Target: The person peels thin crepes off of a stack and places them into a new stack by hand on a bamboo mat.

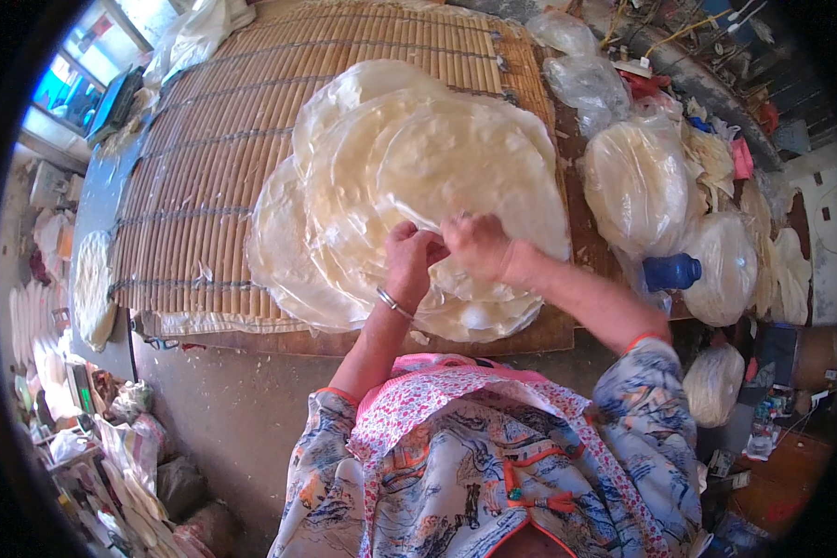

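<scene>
A pile of thin, round, pale flatbread-like sheets (pixel 460 160) overlaps on a slatted bamboo mat (pixel 202 174). Near the front of the pile, both hands meet over the sheets. My left hand (pixel 411 258), with a metal bangle on its wrist, pinches the edge of a thin sheet between thumb and fingers. Just to its right is my right hand (pixel 478 240), its fingers curled closely at the same raised edge; what lies inside them is hidden. A narrow folded strip of the sheet (pixel 411 211) rises beyond the fingertips.
Plastic-wrapped round stacks (pixel 638 188) and a blue bottle (pixel 672 272) lie on the right. A loose pale sheet (pixel 93 289) rests at the far left, beyond the mat. The wooden table edge (pixel 530 340) runs close before my body. Bags and goods crowd the lower left floor.
</scene>
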Available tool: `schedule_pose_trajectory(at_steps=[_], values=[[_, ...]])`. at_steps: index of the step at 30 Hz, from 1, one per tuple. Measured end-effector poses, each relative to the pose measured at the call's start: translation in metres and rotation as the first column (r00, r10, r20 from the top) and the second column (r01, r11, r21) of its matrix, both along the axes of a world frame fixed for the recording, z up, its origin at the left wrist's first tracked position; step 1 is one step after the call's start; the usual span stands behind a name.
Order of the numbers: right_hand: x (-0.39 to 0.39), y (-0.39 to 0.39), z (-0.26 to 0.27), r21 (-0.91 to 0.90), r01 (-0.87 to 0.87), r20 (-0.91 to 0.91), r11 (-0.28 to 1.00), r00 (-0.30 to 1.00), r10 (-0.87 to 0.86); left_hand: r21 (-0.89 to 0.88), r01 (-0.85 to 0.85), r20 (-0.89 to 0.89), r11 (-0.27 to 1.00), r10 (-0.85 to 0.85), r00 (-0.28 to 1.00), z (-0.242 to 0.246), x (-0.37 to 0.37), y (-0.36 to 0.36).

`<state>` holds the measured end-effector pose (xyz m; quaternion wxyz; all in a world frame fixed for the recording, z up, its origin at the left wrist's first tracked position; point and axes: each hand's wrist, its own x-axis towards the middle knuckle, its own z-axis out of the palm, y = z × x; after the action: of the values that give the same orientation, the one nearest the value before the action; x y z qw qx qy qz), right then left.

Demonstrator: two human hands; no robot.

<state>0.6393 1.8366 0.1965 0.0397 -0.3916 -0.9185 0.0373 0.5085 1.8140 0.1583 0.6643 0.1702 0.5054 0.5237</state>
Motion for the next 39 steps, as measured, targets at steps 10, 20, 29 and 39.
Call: schedule_pose_trajectory(at_steps=[10,20,29,39], values=[[0.023,-0.002,-0.007,-0.176,0.162,-0.073,0.971,0.982,-0.176,0.107,-0.069,0.104,0.992,0.058,0.993,0.006,-0.003,0.006],[0.049,0.075,0.096,0.028,0.174,-0.235,0.984,0.958,-0.163,-0.107,-0.246,-0.230,0.963,0.217,0.949,-0.046,-0.041,0.004],[-0.050,0.048,-0.053,0.060,0.146,-0.253,0.987,0.959,-0.127,0.042,-0.159,-0.296,0.986,0.165,0.941,-0.055,-0.032,0.016],[-0.069,0.080,-0.031,-0.084,0.200,-0.042,0.976,0.978,-0.204,0.085,-0.164,-0.016,0.983,0.166,0.986,-0.027,-0.028,0.030]])
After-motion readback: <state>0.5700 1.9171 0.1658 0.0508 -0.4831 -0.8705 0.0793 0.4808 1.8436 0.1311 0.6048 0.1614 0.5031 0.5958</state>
